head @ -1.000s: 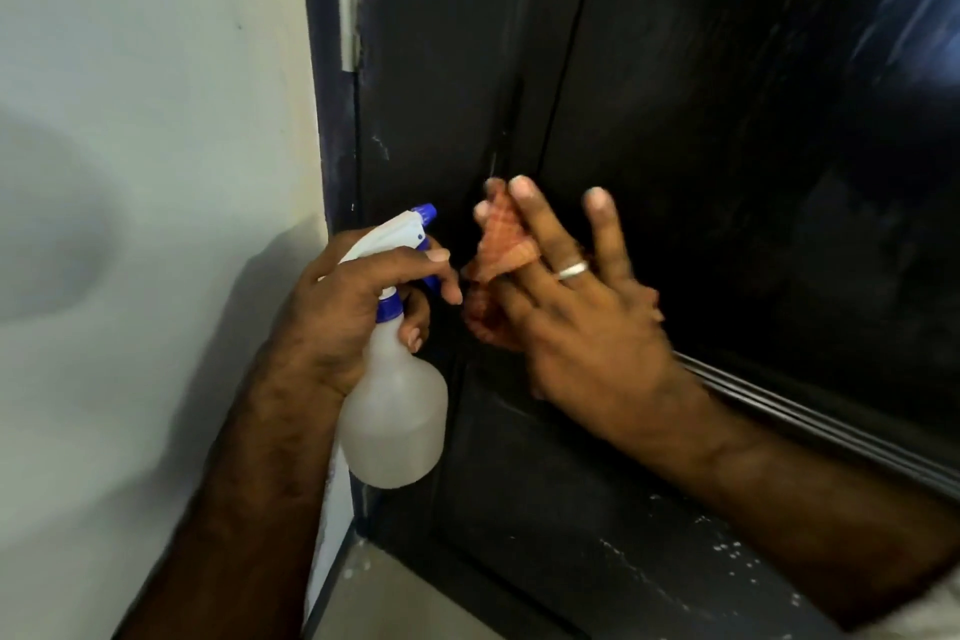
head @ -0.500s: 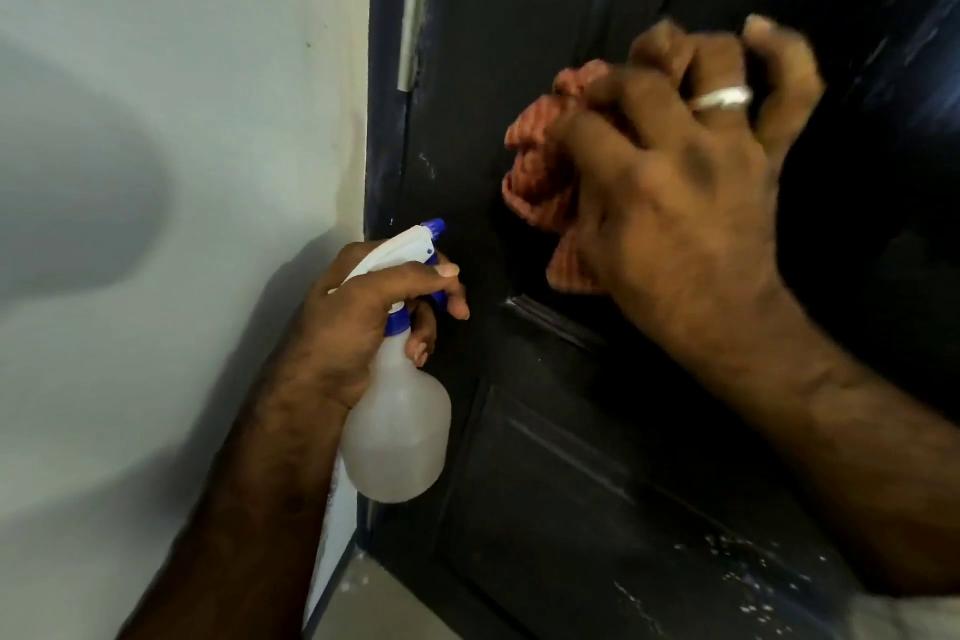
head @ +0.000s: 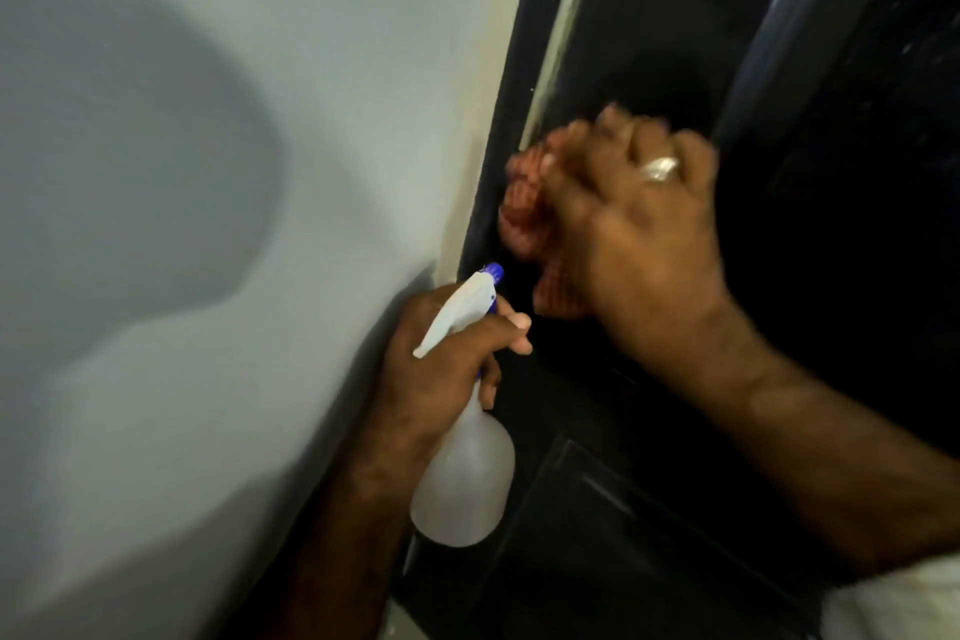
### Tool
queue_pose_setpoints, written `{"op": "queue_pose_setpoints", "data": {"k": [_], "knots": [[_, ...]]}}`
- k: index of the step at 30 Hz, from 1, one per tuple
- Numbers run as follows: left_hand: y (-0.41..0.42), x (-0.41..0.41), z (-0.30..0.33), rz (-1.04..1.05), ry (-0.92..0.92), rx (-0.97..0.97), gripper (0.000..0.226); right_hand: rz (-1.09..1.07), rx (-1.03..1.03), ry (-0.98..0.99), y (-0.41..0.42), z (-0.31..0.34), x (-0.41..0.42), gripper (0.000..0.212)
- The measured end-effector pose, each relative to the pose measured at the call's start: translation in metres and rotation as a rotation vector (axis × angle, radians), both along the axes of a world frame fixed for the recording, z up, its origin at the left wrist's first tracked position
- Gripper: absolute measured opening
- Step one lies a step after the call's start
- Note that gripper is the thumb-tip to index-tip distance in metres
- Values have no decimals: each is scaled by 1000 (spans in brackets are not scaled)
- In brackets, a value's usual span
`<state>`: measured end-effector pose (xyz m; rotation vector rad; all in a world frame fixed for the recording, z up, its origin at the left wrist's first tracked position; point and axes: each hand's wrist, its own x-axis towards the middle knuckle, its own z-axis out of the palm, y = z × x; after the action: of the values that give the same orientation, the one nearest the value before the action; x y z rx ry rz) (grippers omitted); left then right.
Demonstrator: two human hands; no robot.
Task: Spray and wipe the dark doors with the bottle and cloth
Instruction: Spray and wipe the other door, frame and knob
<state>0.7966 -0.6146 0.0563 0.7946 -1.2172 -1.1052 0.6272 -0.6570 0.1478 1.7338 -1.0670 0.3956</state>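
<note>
A dark panelled door (head: 649,525) fills the right side of the head view. My left hand (head: 436,369) grips a translucent spray bottle (head: 465,478) by its neck, with the white and blue spray head pointing at the door's hinge edge. Above it, my right hand (head: 639,244), blurred and wearing a ring, holds a bunched orange-red cloth (head: 524,208) against the door's left edge, just beside the frame. Most of the cloth is hidden under the hand.
A pale wall (head: 234,172) with a soft shadow takes up the left half. A light metal hinge strip (head: 556,47) runs along the dark door frame (head: 498,130). A strip of floor shows at the bottom edge.
My right hand bunched the cloth, swept up the door, then left to the hinge edge. The view shifted so the wall fills more of the frame. The left hand kept its grip on the bottle.
</note>
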Motion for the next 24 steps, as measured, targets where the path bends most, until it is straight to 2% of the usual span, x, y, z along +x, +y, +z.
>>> {"op": "queue_pose_setpoints", "data": {"k": [2, 3, 4, 7, 9, 11, 13, 16, 17, 20, 21, 23, 24], "knots": [[6, 3, -1, 39, 6, -6, 18, -20, 271, 195, 8, -53, -7, 89], [9, 6, -4, 68, -2, 9, 17, -52, 379, 251, 14, -67, -11, 92], [13, 7, -7, 77, 5, 27, 16, -56, 397, 273, 19, -68, -16, 87], [21, 12, -20, 74, 18, 53, 16, -7, 159, 139, 10, -18, -14, 73], [26, 12, -28, 105, -5, 84, 9, -45, -16, -6, -1, 18, 3, 51], [32, 12, -34, 129, -9, 115, 23, -90, -67, -55, -9, 11, 20, 38], [37, 14, -37, 106, -32, 107, 20, -100, 57, 44, -12, -37, 27, 52], [35, 16, -44, 98, -30, 114, 11, -95, 451, 279, 0, -122, 13, 95], [35, 18, -46, 99, -21, 120, 13, -107, 528, 338, 5, -133, 7, 97], [35, 20, -42, 16, -60, 64, 19, -40, 393, 303, 5, -94, 6, 88], [34, 19, -42, -5, -82, 51, 27, -51, 276, 258, 2, -63, 8, 84], [30, 18, -44, -1, -70, 70, 41, -95, -3, 112, -3, 13, 8, 65], [29, 17, -47, 5, -58, 75, 45, -126, -79, 10, -4, 42, 9, 55]]}}
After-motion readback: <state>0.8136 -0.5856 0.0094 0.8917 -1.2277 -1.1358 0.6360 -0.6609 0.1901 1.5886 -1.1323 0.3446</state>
